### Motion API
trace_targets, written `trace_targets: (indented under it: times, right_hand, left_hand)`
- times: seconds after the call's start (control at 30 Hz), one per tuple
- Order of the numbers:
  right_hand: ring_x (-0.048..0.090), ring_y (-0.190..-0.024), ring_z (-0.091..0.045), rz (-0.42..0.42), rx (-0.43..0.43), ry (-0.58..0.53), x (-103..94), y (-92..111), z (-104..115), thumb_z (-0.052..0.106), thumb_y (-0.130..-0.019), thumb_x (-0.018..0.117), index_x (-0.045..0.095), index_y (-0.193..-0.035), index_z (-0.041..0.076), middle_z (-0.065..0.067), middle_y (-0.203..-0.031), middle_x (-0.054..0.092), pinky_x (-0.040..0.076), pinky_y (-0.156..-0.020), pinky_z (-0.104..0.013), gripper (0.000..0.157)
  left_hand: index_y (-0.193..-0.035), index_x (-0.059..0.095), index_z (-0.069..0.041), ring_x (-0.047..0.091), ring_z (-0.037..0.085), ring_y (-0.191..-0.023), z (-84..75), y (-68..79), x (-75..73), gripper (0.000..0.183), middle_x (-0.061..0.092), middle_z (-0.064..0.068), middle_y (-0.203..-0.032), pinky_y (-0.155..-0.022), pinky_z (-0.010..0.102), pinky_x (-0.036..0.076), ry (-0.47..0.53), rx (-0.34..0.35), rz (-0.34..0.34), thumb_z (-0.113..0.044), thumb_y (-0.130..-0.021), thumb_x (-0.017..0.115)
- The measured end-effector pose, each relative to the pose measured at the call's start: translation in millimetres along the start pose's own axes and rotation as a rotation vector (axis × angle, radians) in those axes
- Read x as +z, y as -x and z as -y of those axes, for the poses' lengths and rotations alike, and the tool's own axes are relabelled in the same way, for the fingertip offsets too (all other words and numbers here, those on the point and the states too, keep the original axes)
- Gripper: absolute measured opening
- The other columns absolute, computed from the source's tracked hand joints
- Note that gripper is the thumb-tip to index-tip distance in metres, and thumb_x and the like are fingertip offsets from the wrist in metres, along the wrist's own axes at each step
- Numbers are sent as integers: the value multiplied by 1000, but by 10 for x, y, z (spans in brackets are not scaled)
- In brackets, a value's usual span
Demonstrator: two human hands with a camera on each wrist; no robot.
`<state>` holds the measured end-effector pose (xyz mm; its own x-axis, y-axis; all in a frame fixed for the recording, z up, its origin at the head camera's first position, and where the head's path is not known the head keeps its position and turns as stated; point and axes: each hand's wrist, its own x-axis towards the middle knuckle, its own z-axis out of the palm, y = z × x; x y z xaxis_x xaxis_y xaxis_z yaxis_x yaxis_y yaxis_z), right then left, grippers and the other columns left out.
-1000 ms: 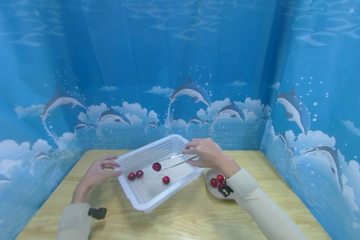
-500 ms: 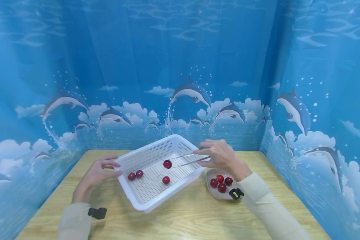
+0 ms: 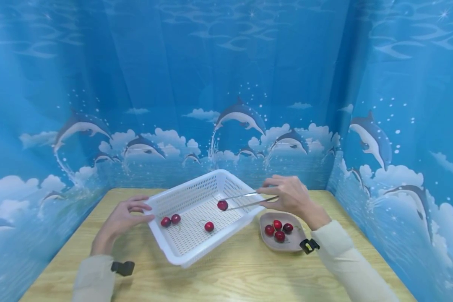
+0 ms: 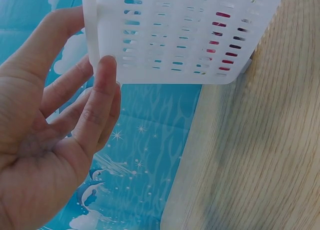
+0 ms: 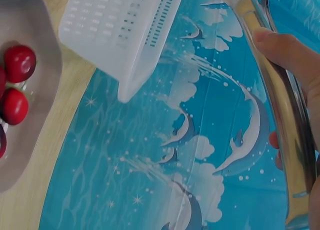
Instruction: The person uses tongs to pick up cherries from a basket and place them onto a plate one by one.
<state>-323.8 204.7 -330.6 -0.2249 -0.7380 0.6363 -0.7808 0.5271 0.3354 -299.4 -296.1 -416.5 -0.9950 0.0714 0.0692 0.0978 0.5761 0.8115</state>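
Where the basket [image 3: 215, 241] sits: aslant across the middle of the table [image 3: 226, 277], toward the far edge; base contact cannot be confirmed.
Plate [image 3: 294, 241]: right of the basket, near its right corner, carrying four cherries [image 3: 279, 236].
Loose cherries: two side by side [image 3: 171, 220] at the basket's left end; one [image 3: 209, 226] nearer its front long wall.
Obstruction: the basket's right end wall stands between the gripped cherry [image 3: 222, 205] and the plate; a black wrist camera [image 3: 309, 246] overlaps the plate's near right edge in the head view.
Backdrop [image 3: 166, 84]: blue dolphin-print sheet along the table's left, far and right edges.
Basket material: white plastic, slotted walls, perforated floor, smooth rolled rim, rounded corners.
Plate form: shallow, pinkish-beige, with rounded corners.
Table surface: pale wood grain.
Tongs [image 3: 251, 204]: polished metal, two slim arms, tips against the gripped cherry.
Gripped cherry: dark red, glossy, thin stem; over the basket floor toward the right end; floor contact cannot be determined.
Left hand [image 3: 122, 216]: thumb and fingers pinch the rim at the basket's left corner.
Right hand [image 3: 288, 194]: thumb and fingers squeeze the tongs from opposite sides.
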Motion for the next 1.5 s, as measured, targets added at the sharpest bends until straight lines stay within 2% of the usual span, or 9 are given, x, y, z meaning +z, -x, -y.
trace_targets:
  times: [0.27, 0.8, 1.07, 1.33, 1.5]
  right_hand:
    - [67, -70, -10, 1, -2, 36, -100, 203, -118, 34, -67, 92, 82, -94, 26, 6, -85, 75, 34, -43, -14, 30]
    - [61, -66, -8, 70, 69, 93, -397, 725, -280, 33, -63, 92, 81, -93, 27, 8, -84, 73, 32, -43, -14, 33]
    - [57, -64, -6, 99, 74, 100, -538, 924, -299, 39, -78, 83, 81, -95, 27, 8, -83, 71, 30, -43, -11, 21]
    - [56, -59, -3, 148, 92, 116, -595, 1087, -308, 31, -61, 92, 81, -92, 27, 9, -84, 71, 27, -42, -9, 33]
    - [51, -57, 0, 170, 105, 122, -610, 1164, -298, 30, -58, 93, 81, -90, 27, 10, -82, 68, 24, -42, -8, 34]
  left_hand:
    - [-119, 72, 0, 53, 47, -134, 9, -11, 0, 49, 35, 22, -165, -106, 62, 51, -2, -7, -2, -34, -86, 84]
    - [-120, 71, 1, 54, 45, -133, 9, -9, 6, 54, 36, 21, -165, -106, 60, 51, 2, -11, -3, -37, -84, 86]
    - [-116, 72, 1, 59, 43, -129, 33, -14, 7, 48, 40, 21, -163, -107, 59, 50, -2, 35, -13, -31, -84, 86]
    - [-117, 72, 1, 59, 43, -128, 44, -6, 7, 47, 39, 22, -163, -105, 59, 52, -2, 33, -11, -31, -85, 85]
    - [-116, 73, 1, 59, 43, -128, 27, 0, 8, 46, 40, 22, -162, -105, 57, 53, 0, 41, -11, -30, -85, 85]
